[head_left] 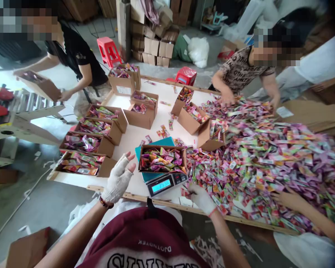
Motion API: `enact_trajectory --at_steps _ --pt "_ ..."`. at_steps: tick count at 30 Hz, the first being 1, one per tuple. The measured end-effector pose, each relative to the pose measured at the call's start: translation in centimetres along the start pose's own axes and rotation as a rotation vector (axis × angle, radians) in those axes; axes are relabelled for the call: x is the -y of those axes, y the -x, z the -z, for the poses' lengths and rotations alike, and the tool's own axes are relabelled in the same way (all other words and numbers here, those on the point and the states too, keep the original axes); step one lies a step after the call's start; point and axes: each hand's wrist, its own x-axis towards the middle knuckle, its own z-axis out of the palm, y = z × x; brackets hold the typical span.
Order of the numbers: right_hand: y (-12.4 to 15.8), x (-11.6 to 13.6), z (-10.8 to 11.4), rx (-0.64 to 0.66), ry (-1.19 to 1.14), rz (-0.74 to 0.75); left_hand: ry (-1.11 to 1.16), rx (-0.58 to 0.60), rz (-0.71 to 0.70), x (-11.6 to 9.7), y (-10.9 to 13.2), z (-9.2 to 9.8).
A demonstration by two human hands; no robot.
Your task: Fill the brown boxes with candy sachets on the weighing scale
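My left hand (pixel 117 179), in a white glove with bare fingertips, is held open above the table's front edge, left of the scale. Nothing is in it. A cardboard box (pixel 162 171) full of small colourful packets (pixel 162 158) sits on the teal top of a digital scale (pixel 167 185) with a lit blue display. To the right of the scale, my gloved right hand (pixel 203 200) is closed at the front edge of the packet pile, with what looks like a small pink packet at its fingertips; blur hides the exact grip.
A large heap of packets (pixel 268 160) covers the table's right side. Several filled boxes (pixel 106 145) line the left. One person (pixel 80 56) holds a box by a roller conveyor (pixel 41 106); another (pixel 240 70) reaches into the heap. A third person's hand (pixel 290 201) is at right.
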Motion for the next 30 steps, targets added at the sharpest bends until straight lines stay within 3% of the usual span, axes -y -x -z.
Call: enact_trajectory --at_steps 3,5,8,12,18,25,30 --pt "1.4 3.8 6.1 -0.134 -0.213 0.240 0.038 0.016 0.029 0.7 0.1 -0.5" --pt "1.6 7.3 9.2 -0.249 -0.225 0.369 0.067 0.031 0.041 0.7 0.2 -0.9" --pt "1.3 11.0 11.4 -0.448 -0.091 0.363 0.077 0.030 0.028 0.2 0.3 -0.7" --pt "2.0 10.4 11.2 -0.525 -0.073 0.325 0.033 -0.031 0.010 0.6 0.8 0.9" --pt "3.9 7.2 10.6 -0.541 0.004 0.313 0.140 -0.063 0.276 3.2 2.2 2.7" --pt "3.0 8.3 10.7 -0.478 0.065 0.347 0.172 -0.031 0.331 2.7 1.6 1.4" --pt "-0.1 8.8 9.1 -0.332 0.273 0.457 0.178 0.001 0.313 2.0 1.0 0.5"
